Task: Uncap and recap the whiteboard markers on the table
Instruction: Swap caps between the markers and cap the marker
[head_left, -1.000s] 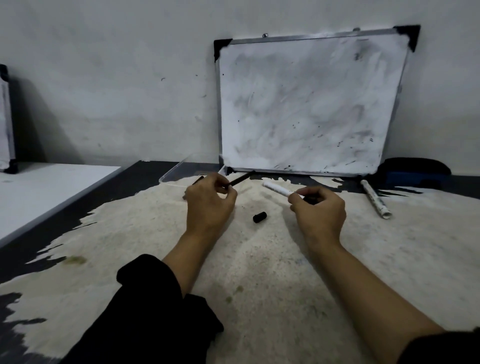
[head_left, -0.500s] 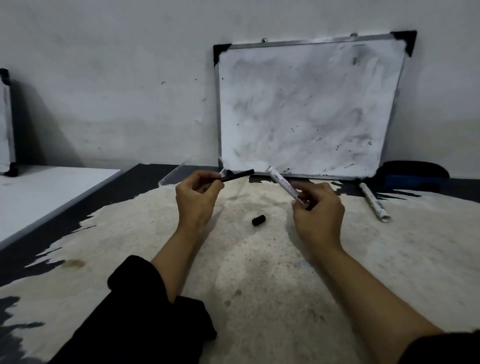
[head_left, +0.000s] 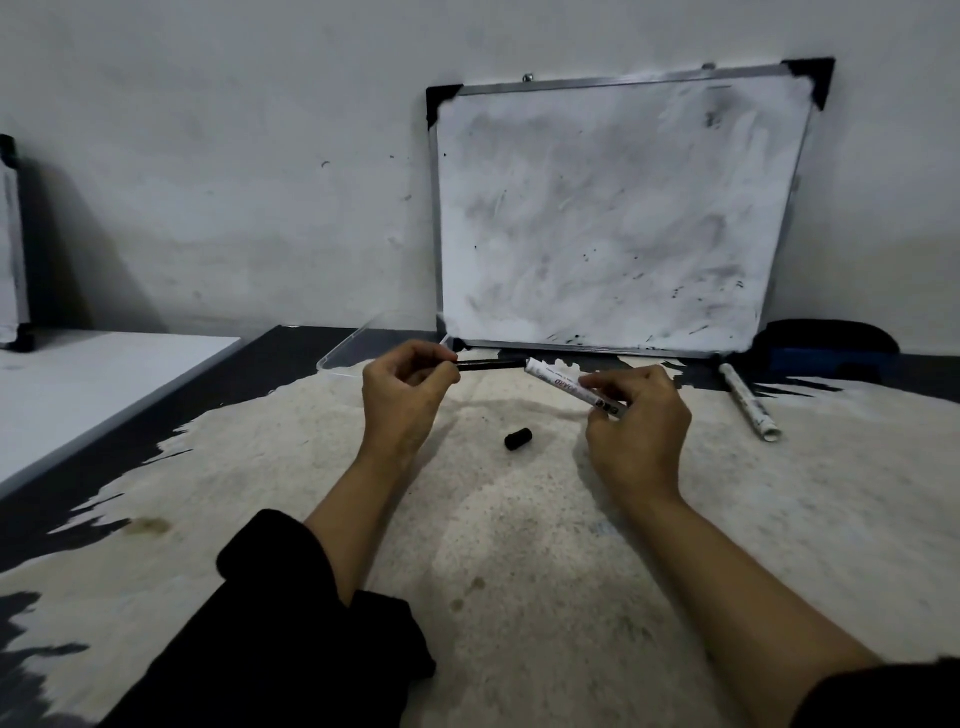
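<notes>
Left hand (head_left: 402, 395), centre of the frame, is closed on a thin black rod-like piece (head_left: 488, 365) that points right; whether this is a marker part cannot be told. Right hand (head_left: 636, 415), right of centre, grips a white cylindrical whiteboard marker with printed lettering (head_left: 569, 387), tilted with its open end up-left. The rod's tip sits just beside that end, touching or nearly so. A small black plastic cap (head_left: 518, 439) lies on the worn beige-and-black surface (head_left: 519, 571) between the hands, apart from both. A second white marker (head_left: 748, 401) lies at the right of the frame, near a dark blue eraser (head_left: 826, 351). A smudged metal-framed whiteboard (head_left: 608, 218) leans on the wall in the upper right.
</notes>
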